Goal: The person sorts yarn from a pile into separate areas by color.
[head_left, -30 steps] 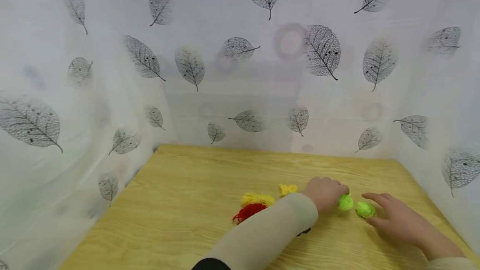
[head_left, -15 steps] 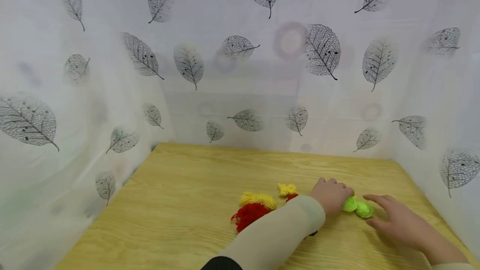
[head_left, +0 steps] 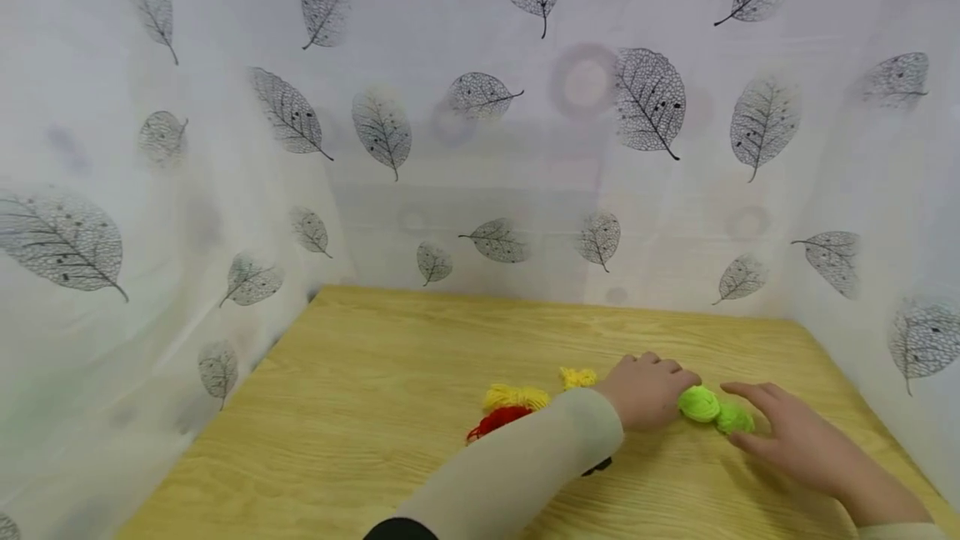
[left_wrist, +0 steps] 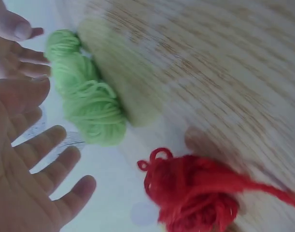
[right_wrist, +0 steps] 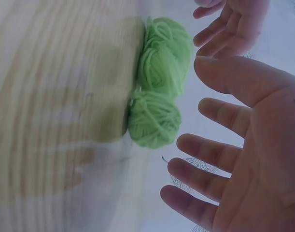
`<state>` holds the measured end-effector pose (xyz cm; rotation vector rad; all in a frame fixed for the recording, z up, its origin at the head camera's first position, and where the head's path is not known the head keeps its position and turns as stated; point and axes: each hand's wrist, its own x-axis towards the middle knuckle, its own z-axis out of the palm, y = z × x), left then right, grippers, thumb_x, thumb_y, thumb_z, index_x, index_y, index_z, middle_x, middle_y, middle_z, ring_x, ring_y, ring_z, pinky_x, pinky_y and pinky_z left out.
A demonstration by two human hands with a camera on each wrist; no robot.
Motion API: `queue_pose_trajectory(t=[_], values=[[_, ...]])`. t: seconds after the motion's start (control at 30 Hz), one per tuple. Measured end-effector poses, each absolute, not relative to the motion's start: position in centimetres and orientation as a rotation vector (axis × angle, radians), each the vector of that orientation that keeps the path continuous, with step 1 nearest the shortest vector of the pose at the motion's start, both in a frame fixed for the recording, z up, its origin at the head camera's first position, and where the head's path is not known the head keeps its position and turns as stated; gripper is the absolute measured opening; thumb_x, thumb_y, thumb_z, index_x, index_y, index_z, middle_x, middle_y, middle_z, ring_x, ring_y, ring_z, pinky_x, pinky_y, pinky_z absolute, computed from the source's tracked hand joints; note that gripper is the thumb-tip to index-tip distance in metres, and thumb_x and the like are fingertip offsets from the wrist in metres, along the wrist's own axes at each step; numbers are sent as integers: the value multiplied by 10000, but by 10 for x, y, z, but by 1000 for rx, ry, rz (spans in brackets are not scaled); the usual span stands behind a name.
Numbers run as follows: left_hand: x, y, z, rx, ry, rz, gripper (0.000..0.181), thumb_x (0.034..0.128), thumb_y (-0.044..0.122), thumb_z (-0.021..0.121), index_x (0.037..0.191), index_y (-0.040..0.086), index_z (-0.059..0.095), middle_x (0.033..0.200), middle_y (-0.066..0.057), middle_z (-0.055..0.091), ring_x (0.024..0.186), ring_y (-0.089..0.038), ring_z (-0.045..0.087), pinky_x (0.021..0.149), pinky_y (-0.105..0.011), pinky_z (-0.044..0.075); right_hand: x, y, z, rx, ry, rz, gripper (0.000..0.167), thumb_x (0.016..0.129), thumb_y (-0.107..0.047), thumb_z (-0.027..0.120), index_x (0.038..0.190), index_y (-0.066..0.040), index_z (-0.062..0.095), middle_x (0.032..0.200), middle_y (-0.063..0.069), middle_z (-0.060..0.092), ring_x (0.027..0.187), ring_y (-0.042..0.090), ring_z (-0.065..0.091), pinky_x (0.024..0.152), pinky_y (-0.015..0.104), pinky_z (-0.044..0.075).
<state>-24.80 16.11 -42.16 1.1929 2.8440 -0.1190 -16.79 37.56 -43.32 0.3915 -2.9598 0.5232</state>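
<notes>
Two bright green balls of yarn lie side by side and touch on the table: the left ball and the right ball. My left hand is just left of the pair, and in the left wrist view its fingers are spread with nothing between them. On the other side is my right hand, palm toward the yarn, its fingers apart and loosely extended. Whether its fingertips touch the right ball I cannot tell. A red yarn bundle lies nearer the left hand's wrist side, partly hidden by the left sleeve in the head view.
Yellow yarn lies behind the red bundle, with a smaller yellow piece farther right. My left sleeve crosses over the wooden table. A white leaf-print curtain encloses the back and sides.
The left green ball has moved right against the other ball, closing the gap between them. My left hand moved right, then drew back left from the ball. The right hand stays nearly still.
</notes>
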Motion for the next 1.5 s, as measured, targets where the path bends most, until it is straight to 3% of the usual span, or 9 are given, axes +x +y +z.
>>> queue_pose_trajectory(t=[0.37,0.83,1.1,1.5], values=[[-232,114,-400,1226,2854,-51,628,957,597,597,1523,455,367,1505,229,405,1392,-62,374,1116,-354,371,-170,348,-426,455,-2887,507,623,848,-303,827,1371,-62,590,1279,208,604,1154,484,568,888,675,460],[-216,1,-410,1293,2903,180,587,976,474,647,1506,302,460,1467,115,486,1349,-140,442,1099,-397,405,-176,295,-424,586,-2898,616,563,867,-264,808,1379,-139,611,1313,85,592,1189,363,576,935,595,491],[-207,-40,-414,1254,2879,283,582,977,436,665,1498,254,480,1461,84,500,1337,-161,464,1056,-433,449,-184,267,-422,661,-2917,633,556,884,-275,789,1398,-203,590,1331,-31,579,1199,271,585,942,512,511],[-205,-71,-421,1217,2819,412,562,942,398,727,1444,219,550,1416,62,546,1284,-154,511,1053,-368,455,-195,240,-429,752,-2941,659,555,895,-346,768,1401,-193,596,1332,36,583,1174,310,599,919,533,525]])
